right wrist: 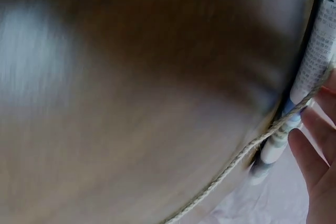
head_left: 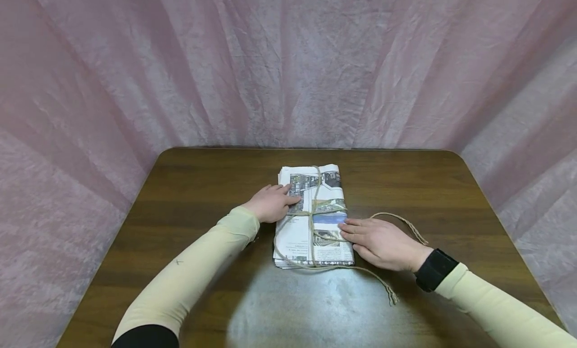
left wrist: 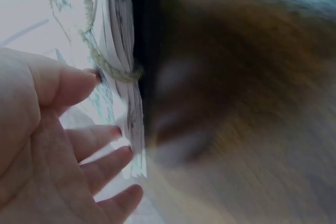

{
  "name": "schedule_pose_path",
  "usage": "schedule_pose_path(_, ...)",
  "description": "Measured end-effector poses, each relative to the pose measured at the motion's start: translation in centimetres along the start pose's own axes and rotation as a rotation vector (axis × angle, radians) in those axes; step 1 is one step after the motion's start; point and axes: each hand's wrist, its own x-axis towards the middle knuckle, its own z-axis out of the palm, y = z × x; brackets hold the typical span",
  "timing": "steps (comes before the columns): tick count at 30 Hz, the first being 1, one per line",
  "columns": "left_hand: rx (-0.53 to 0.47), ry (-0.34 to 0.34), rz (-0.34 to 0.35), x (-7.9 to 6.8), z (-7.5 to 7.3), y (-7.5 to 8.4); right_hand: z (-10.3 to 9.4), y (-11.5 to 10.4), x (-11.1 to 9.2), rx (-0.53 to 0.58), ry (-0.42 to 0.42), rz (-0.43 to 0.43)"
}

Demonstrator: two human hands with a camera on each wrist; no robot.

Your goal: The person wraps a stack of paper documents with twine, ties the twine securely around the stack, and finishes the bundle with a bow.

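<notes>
Wooden tabletop (head_left: 203, 183) bears newspapers (head_left: 293, 244) bound in twine (head_left: 311, 214), fingers (head_left: 354, 230) either side.

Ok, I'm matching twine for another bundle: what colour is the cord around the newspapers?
The cord is light tan, showing best in the right wrist view.

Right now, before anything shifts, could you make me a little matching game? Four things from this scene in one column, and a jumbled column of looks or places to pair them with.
Things:
1. newspaper stack
2. twine
3. wristband
4. curtain

Looks or places:
A. pink, hanging behind the table
B. thin, crossing over the paper
C. folded, printed with text and pictures
D. black, next to the right hand

Right pairs: 1-C, 2-B, 3-D, 4-A
</notes>
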Motion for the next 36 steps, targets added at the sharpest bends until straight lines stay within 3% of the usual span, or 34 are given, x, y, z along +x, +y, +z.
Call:
schedule_pose_path(5,-0.083,0.0,0.003,0.9,0.1,0.0,0.1,-1.0,-0.2,-0.009,-0.022,0.019)
schedule_pose_path(10,-0.128,0.018,0.02,0.9,0.1,-0.1,0.4,-1.3,-0.1,-0.007,0.016,0.049)
schedule_pose_path(14,-0.129,0.142,0.03,-0.2,0.5,-0.2,0.3,-1.6,0.5,0.021,0.048,0.077)
schedule_pose_path(18,-0.131,0.262,-0.028,-1.9,0.8,0.4,-0.4,-2.0,1.4,0.058,0.095,0.137)
schedule_pose_path(24,-0.136,0.227,-0.116,-4.1,1.6,1.3,-0.5,-3.1,4.5,0.067,0.105,0.169)
schedule_pose_path(29,-0.162,0.247,-0.115,-4.4,1.9,1.5,0.6,-3.4,6.5,0.034,0.076,0.179)
schedule_pose_path(33,-0.268,0.266,-0.115,-4.8,1.5,1.1,0.6,-3.3,6.8,0.051,0.076,0.247)
schedule_pose_path(36,-0.416,0.26,-0.124,-5.0,1.0,0.9,0.0,-3.0,6.4,0.091,0.059,0.332)
